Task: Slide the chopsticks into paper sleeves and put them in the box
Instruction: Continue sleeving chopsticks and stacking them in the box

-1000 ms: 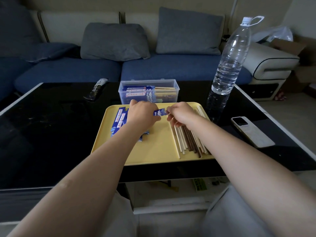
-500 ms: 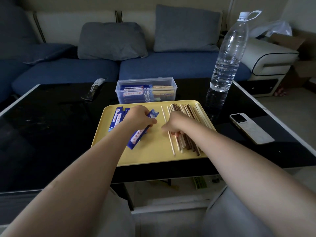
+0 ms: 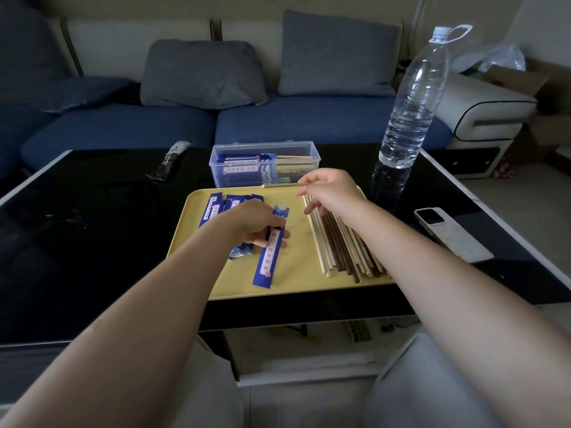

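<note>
On a yellow tray (image 3: 293, 288) lie several blue paper sleeves (image 3: 216, 206) at the left and a pile of light and dark chopsticks (image 3: 343, 251) at the right. My left hand (image 3: 253, 222) pinches one blue sleeve (image 3: 269, 257) near its upper end; the sleeve lies lengthwise on the tray. My right hand (image 3: 330, 191) is raised over the tray's far edge and pinches a light chopstick (image 3: 278, 185) that points left. Behind the tray stands a clear plastic box (image 3: 264, 149) with sleeved chopsticks inside.
A tall water bottle (image 3: 411, 109) stands right of the box. A white phone (image 3: 451, 234) lies at the table's right edge. A dark wrapped item (image 3: 171, 159) lies at the back left of the black glass table. A blue sofa is behind.
My right hand lifted a light chopstick from the pile and raised it toward the box. My left hand drew one sleeve out toward the tray's middle.
</note>
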`<act>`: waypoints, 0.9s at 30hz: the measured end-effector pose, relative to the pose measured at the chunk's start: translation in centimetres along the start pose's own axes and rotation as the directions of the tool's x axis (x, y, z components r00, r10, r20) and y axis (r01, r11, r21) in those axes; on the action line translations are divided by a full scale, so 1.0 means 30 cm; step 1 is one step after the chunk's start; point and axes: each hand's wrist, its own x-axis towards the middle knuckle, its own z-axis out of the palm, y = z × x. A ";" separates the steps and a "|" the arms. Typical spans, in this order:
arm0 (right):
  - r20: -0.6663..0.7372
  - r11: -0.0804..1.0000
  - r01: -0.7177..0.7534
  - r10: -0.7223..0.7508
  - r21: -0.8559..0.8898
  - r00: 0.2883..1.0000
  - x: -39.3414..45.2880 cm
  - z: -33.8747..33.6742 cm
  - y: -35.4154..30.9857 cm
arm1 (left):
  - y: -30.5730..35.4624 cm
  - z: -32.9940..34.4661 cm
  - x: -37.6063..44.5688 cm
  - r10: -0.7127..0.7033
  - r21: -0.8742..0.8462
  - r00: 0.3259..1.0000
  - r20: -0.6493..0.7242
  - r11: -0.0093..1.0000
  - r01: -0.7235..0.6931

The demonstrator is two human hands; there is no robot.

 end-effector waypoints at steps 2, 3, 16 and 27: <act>-0.038 0.999 0.039 -0.040 -0.023 0.998 0.005 -0.001 0.003 | -0.005 0.000 0.005 0.004 0.011 1.000 0.004 1.000 -0.004; -0.060 0.998 0.058 -0.059 -0.019 0.996 0.008 -0.002 0.005 | -0.007 0.000 0.008 0.006 0.011 1.000 0.005 1.000 -0.006; -0.339 0.946 0.136 -0.029 0.296 0.940 0.035 -0.013 -0.002 | -0.024 0.000 0.031 -0.041 0.071 0.996 0.077 0.997 0.035; -0.303 0.922 0.023 0.104 0.388 0.947 0.044 -0.009 0.014 | -0.022 -0.001 0.029 -0.018 0.146 0.991 0.134 0.989 -0.002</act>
